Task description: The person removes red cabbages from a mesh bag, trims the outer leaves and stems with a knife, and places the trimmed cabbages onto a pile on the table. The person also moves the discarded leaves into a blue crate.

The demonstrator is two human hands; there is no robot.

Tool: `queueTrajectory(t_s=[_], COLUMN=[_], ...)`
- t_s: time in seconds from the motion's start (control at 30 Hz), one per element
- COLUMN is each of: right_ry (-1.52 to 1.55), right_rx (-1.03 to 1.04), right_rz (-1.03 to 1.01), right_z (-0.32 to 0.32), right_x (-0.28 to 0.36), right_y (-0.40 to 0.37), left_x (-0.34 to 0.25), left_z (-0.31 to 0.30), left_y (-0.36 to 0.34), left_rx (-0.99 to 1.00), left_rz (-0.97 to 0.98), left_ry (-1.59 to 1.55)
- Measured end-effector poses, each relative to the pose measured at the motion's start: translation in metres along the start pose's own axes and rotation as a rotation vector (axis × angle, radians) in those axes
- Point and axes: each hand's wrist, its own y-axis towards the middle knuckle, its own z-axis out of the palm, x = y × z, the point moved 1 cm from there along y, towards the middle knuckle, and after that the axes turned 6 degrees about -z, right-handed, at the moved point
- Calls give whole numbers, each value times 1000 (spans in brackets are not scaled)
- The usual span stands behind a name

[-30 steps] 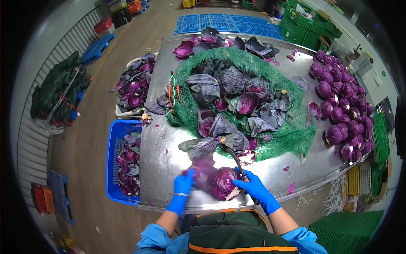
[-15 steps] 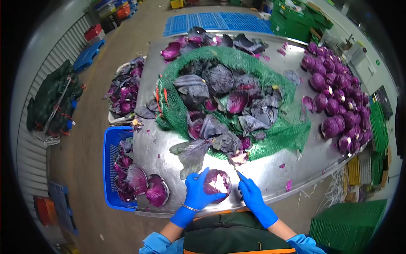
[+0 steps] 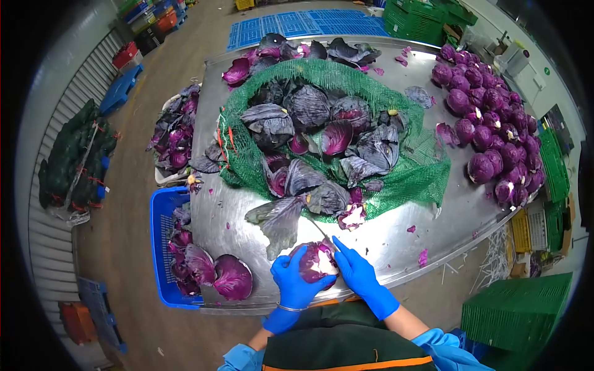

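My left hand (image 3: 296, 283), in a blue glove, grips a red cabbage (image 3: 307, 263) at the table's near edge. A pale cut patch shows on the cabbage's upper side. My right hand (image 3: 360, 275), also gloved in blue, holds a knife (image 3: 323, 234) by its mostly hidden handle. The thin blade points away from me, up and to the left, beside the cabbage. Just beyond lie a loose dark outer leaf (image 3: 275, 224) and a cut purple piece with a pale core (image 3: 352, 216).
A green mesh bag (image 3: 427, 179) of untrimmed cabbages spreads over the metal table (image 3: 396, 247). Peeled red cabbages (image 3: 495, 133) are piled at the right. A blue crate (image 3: 162, 260) with leaves stands left, near a white bin (image 3: 170, 179) of leaves. Green crates (image 3: 516, 309) stand at lower right.
My right hand with the knife has moved left, up against the cabbage. The cabbage has turned slightly in my left hand. The whole view has shifted a little.
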Motion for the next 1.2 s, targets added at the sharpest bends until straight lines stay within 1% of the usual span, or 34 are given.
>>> queueTrajectory(t_s=[0.07, 0.13, 0.17, 0.2, 0.23, 0.27, 0.3, 0.33, 0.37, 0.4, 0.43, 0.47, 0.5, 0.53, 0.57, 0.6, 0.67, 0.7, 0.73, 0.77, 0.8, 0.87, 0.9, 0.93, 1.0, 1.03, 1.1, 1.2], right_ry=[56, 184, 158, 139, 117, 378, 434, 493, 484, 482, 420, 363, 259, 254, 245, 230, 259, 52, -42, -18, 13, 241, 155, 25, -162, -162, -87, -112], right_rx=[-6, -14, 37, 75, 38, -10, -32, -44, -84, -72, -127, -182, -174, -146, -177, -204, -304, -360, -435, -435, -442, -179, -120, -33, -12, -7, -48, 21], right_rz=[4, -15, 124, 260, 200, 172, 199, 249, 243, 238, 220, 199, 120, 78, 54, 31, 161, 105, 118, -46, -206, -201, -252, -285, -392, -389, -421, -451], right_z=[10, 9, 0, -11, -6, 3, 2, 3, 9, 11, 12, 15, 5, 15, 22, 24, 27, 12, 1, -7, -21, -22, -9, -3, 17, 22, 31, 32], right_x=[-20, -39, -47, -60, -92, -96, -70, -41, -31, -36, -43, -45, -17, -23, -28, -28, -94, -104, -98, -90, -66, -14, -10, 11, 9, 6, 1, 3], right_y=[7, 21, 29, 38, 42, 41, 38, 27, 24, 20, 17, 17, 3, -6, -14, -23, -13, -16, -16, -16, -13, -12, -10, -9, -3, -1, -3, 3], left_x=[1, -6, -7, -3, 5, 10, 12, 6, 14, 29, 53, 75, 75, 75, 91, 74, 63, 68, 76, 80, 67, 39, 36, 36, 35, 38, 45, 45], left_z=[4, 10, 13, 12, 11, 10, 8, 0, -6, -13, -19, -21, -30, -38, -20, -14, -20, -25, -32, -37, -45, -39, -32, -28, -26, -26, -28, -32], left_y=[-1, -1, 1, -2, -6, -4, -5, -5, -2, 7, 13, 8, 11, 11, 16, 19, 31, 35, 38, 36, 29, 13, 11, 9, 7, 7, 10, 16], left_rx=[-24, -88, -90, -93, -67, -41, -13, -42, 34, 91, 68, 108, 72, 42, -35, -217, -225, -237, -73, 101, 179, 110, 83, 97, 35, -10, -22, -35], left_rz=[-6, 1, -23, -4, 37, 73, 85, 108, 110, 123, 217, -144, -375, -614, -450, -379, -385, -382, -149, 77, 39, 14, -28, -30, -4, -29, -59, -87], left_ry=[-35, 44, 75, 72, 37, 3, -2, 56, -68, -194, -298, -613, -848, -1081, -990, -568, -353, -361, -278, -184, -73, 27, -35, -34, -16, -52, -103, -190])
